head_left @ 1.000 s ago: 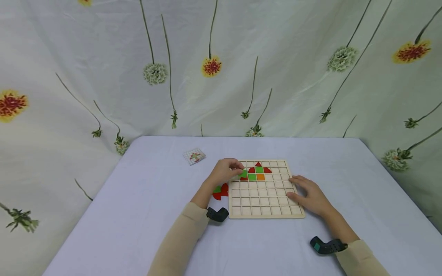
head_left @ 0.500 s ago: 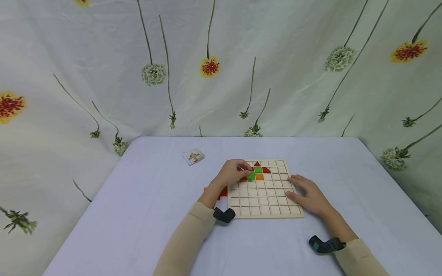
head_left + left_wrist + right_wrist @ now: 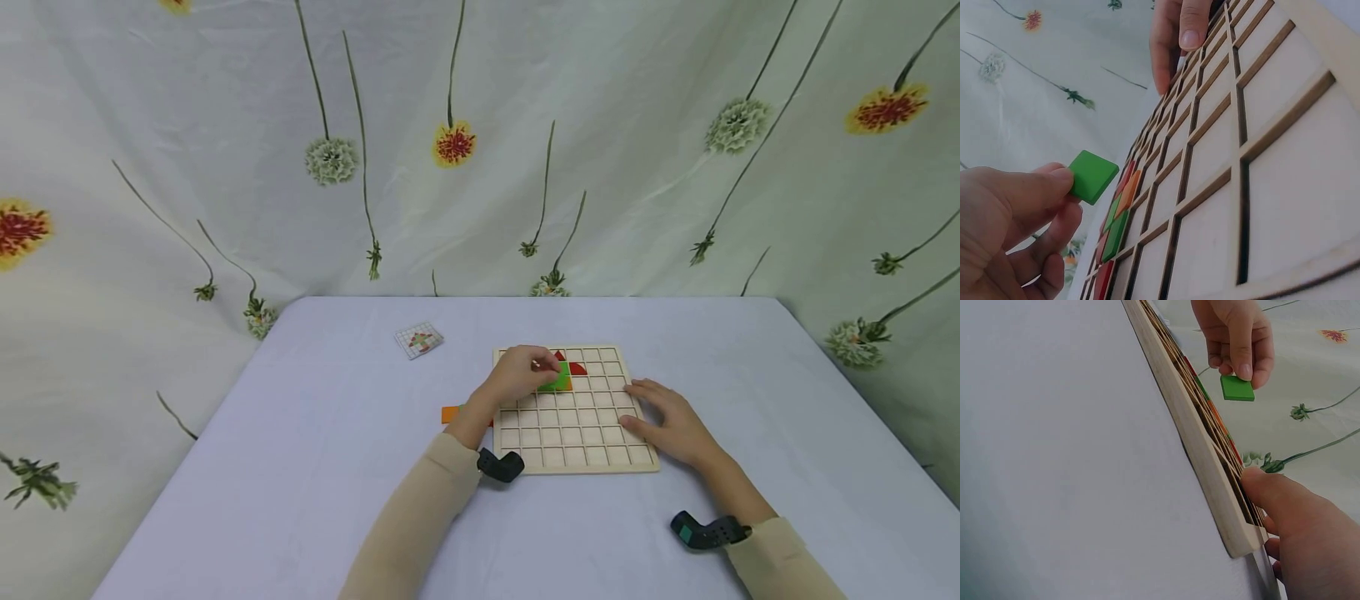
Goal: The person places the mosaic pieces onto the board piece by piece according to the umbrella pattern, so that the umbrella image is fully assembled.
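Observation:
My left hand (image 3: pixel 517 373) pinches a square green tile (image 3: pixel 1092 176) between thumb and fingertips, holding it above the far part of the wooden grid board (image 3: pixel 573 436). Several tiles lie in the board's cells beneath it, among them an orange square (image 3: pixel 1127 195) and a red rounded piece (image 3: pixel 578 368); the hand hides others in the head view. At the board's right edge rests my right hand (image 3: pixel 670 425), its thumb on the frame and its fingers relaxed along the side. The right wrist view also shows the green tile (image 3: pixel 1237 389) raised over the board.
Loose pieces, including an orange one (image 3: pixel 450 414), lie left of the board, partly behind my left forearm. A small pattern card (image 3: pixel 419 340) sits farther back on the white tablecloth (image 3: pixel 315 400). A flowered curtain (image 3: pixel 637 167) hangs behind the table.
Carrying the green tile, my left hand has moved right over the board's tiles. An orange loose piece has come into sight left of the forearm. My right hand stays at the edge.

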The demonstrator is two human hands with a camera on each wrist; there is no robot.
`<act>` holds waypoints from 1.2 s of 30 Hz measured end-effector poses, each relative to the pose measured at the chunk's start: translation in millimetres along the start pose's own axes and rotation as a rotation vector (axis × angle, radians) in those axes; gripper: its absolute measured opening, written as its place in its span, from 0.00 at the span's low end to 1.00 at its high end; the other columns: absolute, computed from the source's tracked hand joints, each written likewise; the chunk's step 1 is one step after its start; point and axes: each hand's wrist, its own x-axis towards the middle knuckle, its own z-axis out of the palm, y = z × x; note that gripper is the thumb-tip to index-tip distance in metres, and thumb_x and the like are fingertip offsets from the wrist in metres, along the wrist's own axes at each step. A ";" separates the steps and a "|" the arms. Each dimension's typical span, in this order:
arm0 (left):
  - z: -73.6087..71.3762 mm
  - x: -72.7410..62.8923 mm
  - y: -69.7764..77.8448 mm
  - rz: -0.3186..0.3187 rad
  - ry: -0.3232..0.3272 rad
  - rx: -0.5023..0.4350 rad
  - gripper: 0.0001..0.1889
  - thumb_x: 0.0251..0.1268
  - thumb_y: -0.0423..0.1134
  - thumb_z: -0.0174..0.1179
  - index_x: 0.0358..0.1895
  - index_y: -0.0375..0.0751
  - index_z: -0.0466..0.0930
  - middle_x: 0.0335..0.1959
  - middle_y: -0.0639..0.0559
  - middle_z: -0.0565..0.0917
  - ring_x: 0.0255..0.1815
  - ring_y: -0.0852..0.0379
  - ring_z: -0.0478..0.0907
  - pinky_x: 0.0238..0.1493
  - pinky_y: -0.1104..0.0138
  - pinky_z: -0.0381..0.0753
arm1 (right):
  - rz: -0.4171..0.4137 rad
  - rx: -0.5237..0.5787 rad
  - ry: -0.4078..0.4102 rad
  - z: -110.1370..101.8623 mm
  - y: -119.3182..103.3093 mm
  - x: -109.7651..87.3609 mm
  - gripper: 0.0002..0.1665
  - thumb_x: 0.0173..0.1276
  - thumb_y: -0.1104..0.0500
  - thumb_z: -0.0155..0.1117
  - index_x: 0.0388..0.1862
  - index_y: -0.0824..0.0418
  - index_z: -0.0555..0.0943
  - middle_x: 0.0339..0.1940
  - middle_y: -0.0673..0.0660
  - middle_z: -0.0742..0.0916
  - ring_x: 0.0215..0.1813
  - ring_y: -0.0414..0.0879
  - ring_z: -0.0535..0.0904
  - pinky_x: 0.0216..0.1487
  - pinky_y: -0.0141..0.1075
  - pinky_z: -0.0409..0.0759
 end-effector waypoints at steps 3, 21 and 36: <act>3.5 2.5 1.8 0.003 0.001 0.007 0.03 0.66 0.37 0.64 0.39 0.45 0.85 0.40 0.56 0.83 0.38 0.59 0.76 0.40 0.67 0.74 | -0.005 0.002 0.002 -0.3 0.1 -0.1 0.35 0.64 0.48 0.67 0.64 0.68 0.75 0.66 0.69 0.74 0.70 0.68 0.62 0.66 0.64 0.57; 18.8 14.6 7.6 -0.026 -0.038 0.065 0.03 0.66 0.39 0.64 0.39 0.47 0.85 0.33 0.60 0.81 0.32 0.61 0.74 0.36 0.68 0.73 | -0.011 0.005 0.001 -0.3 0.0 0.4 0.34 0.64 0.48 0.68 0.63 0.68 0.75 0.66 0.70 0.74 0.70 0.68 0.62 0.66 0.64 0.57; 35.2 26.2 7.9 -0.020 -0.012 0.082 0.02 0.67 0.37 0.63 0.39 0.46 0.84 0.32 0.61 0.82 0.34 0.65 0.76 0.43 0.70 0.74 | -0.013 0.007 0.004 -0.7 -1.0 -0.1 0.34 0.65 0.48 0.67 0.63 0.68 0.75 0.65 0.70 0.74 0.69 0.69 0.63 0.65 0.64 0.58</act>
